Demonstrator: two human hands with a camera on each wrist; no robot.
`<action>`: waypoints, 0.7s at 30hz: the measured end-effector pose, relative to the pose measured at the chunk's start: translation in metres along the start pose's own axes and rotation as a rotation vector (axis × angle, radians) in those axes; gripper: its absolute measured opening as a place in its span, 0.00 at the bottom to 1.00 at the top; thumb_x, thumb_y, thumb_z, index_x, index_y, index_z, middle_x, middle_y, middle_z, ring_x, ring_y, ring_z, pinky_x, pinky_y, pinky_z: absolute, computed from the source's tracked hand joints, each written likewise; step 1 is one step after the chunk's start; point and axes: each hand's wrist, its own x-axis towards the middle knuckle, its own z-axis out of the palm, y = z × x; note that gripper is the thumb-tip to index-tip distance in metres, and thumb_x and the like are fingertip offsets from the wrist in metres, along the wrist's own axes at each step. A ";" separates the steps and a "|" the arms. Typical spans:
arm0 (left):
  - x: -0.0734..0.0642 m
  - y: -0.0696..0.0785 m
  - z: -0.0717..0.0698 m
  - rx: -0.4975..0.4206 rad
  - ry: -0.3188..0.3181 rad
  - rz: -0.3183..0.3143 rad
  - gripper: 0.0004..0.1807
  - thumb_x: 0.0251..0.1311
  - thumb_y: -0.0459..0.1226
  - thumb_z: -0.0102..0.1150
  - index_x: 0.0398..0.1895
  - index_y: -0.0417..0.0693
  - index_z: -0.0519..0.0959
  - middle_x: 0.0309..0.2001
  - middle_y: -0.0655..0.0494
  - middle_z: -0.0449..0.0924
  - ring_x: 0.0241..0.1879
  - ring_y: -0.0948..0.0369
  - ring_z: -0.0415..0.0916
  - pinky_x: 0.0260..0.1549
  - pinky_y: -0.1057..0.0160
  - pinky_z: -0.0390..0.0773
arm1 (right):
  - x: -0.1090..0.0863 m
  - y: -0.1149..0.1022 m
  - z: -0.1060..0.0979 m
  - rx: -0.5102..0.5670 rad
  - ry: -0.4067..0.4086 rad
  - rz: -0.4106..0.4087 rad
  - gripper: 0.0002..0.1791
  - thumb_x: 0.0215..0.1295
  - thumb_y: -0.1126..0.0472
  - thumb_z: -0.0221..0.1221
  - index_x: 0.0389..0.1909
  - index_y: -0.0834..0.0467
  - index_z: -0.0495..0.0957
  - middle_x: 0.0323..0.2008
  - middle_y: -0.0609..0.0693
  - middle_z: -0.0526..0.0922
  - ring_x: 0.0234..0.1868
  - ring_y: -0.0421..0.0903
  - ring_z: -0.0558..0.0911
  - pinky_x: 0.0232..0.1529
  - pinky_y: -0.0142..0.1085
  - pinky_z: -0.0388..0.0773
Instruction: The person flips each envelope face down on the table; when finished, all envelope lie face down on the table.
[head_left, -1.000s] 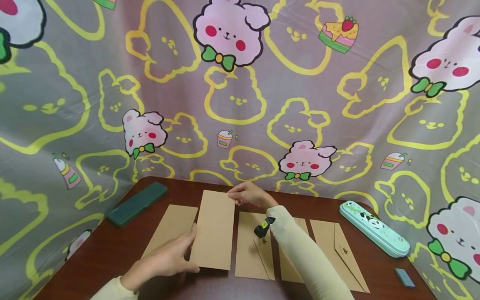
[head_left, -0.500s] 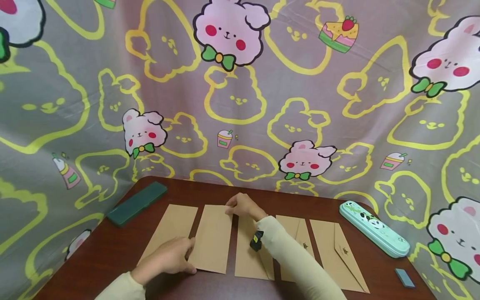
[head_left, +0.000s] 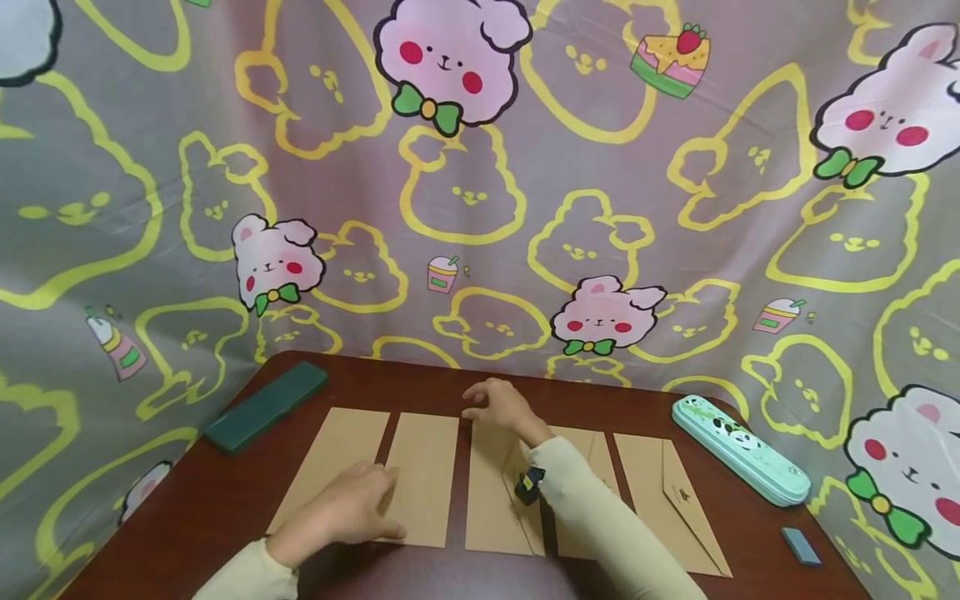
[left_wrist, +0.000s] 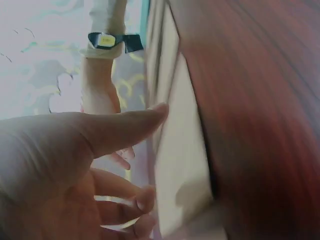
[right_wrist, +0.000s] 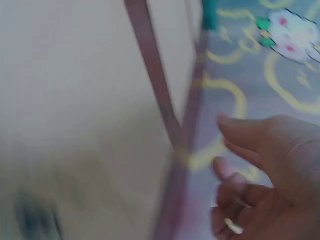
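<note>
Several brown paper envelopes lie side by side in a row. The second envelope from the left (head_left: pixel 422 479) lies flat with its plain face up, like the leftmost envelope (head_left: pixel 341 442). Over the lower part of these two hovers my left hand (head_left: pixel 348 504), thumb and fingers spread with nothing between them. My right hand (head_left: pixel 504 410) is above the far end of the middle envelope (head_left: pixel 487 500), its fingers loosely bent and holding nothing. In the right wrist view the right hand (right_wrist: pixel 272 170) is apart from the blurred envelope (right_wrist: pixel 90 75).
At the back left of the dark wooden table (head_left: pixel 457 575) lies a green case (head_left: pixel 266 407). A mint pencil case with a panda picture (head_left: pixel 738 450) and a small blue block (head_left: pixel 800 546) are on the right. The rightmost envelope (head_left: pixel 667 500) shows its flap. A patterned curtain (head_left: pixel 465 192) hangs behind.
The second envelope, tilted up in both hands a second ago, now lies flat on the table. Both hands have let it go, and the right hand has moved slightly right.
</note>
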 end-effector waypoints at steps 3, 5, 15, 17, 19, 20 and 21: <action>0.013 0.023 0.006 0.031 0.003 0.075 0.46 0.48 0.54 0.78 0.65 0.34 0.75 0.50 0.47 0.82 0.54 0.47 0.76 0.58 0.46 0.74 | -0.013 0.020 -0.027 -0.017 -0.044 0.085 0.18 0.61 0.55 0.73 0.50 0.58 0.87 0.48 0.55 0.89 0.52 0.53 0.85 0.53 0.50 0.82; 0.026 0.042 0.013 0.071 -0.027 0.107 0.47 0.50 0.57 0.76 0.69 0.40 0.74 0.61 0.45 0.80 0.64 0.46 0.73 0.66 0.43 0.70 | -0.023 0.035 -0.037 -0.044 -0.074 0.169 0.18 0.58 0.55 0.75 0.47 0.57 0.88 0.48 0.55 0.89 0.52 0.53 0.85 0.53 0.50 0.82; 0.065 0.096 0.048 0.514 -0.189 0.040 0.39 0.37 0.67 0.77 0.47 0.49 0.86 0.49 0.52 0.86 0.49 0.56 0.83 0.47 0.57 0.81 | -0.039 0.062 -0.027 -0.037 -0.148 0.250 0.12 0.55 0.54 0.76 0.34 0.53 0.84 0.37 0.47 0.86 0.38 0.45 0.79 0.54 0.51 0.76; 0.067 0.100 0.050 0.574 -0.184 0.025 0.33 0.36 0.66 0.78 0.38 0.53 0.87 0.40 0.56 0.85 0.40 0.60 0.80 0.40 0.59 0.80 | -0.036 0.060 -0.027 -0.057 -0.155 0.246 0.10 0.58 0.52 0.75 0.32 0.51 0.84 0.36 0.44 0.86 0.39 0.43 0.79 0.61 0.57 0.71; 0.069 0.102 0.050 0.597 -0.181 0.024 0.29 0.37 0.65 0.78 0.35 0.56 0.87 0.37 0.58 0.84 0.37 0.61 0.78 0.38 0.60 0.79 | -0.032 0.060 -0.032 -0.062 -0.183 0.236 0.08 0.63 0.51 0.71 0.32 0.51 0.85 0.33 0.44 0.86 0.37 0.43 0.79 0.66 0.63 0.65; 0.070 0.103 0.050 0.604 -0.182 0.028 0.28 0.38 0.65 0.77 0.35 0.57 0.87 0.37 0.58 0.83 0.37 0.61 0.78 0.38 0.60 0.79 | -0.031 0.061 -0.035 -0.047 -0.198 0.220 0.07 0.66 0.53 0.68 0.33 0.52 0.85 0.33 0.44 0.86 0.37 0.43 0.79 0.65 0.63 0.66; 0.070 0.104 0.050 0.614 -0.183 0.034 0.28 0.38 0.65 0.77 0.35 0.58 0.87 0.37 0.59 0.83 0.38 0.61 0.78 0.39 0.61 0.79 | -0.030 0.063 -0.039 -0.013 -0.217 0.208 0.07 0.69 0.55 0.66 0.34 0.54 0.85 0.33 0.45 0.85 0.37 0.43 0.79 0.64 0.61 0.68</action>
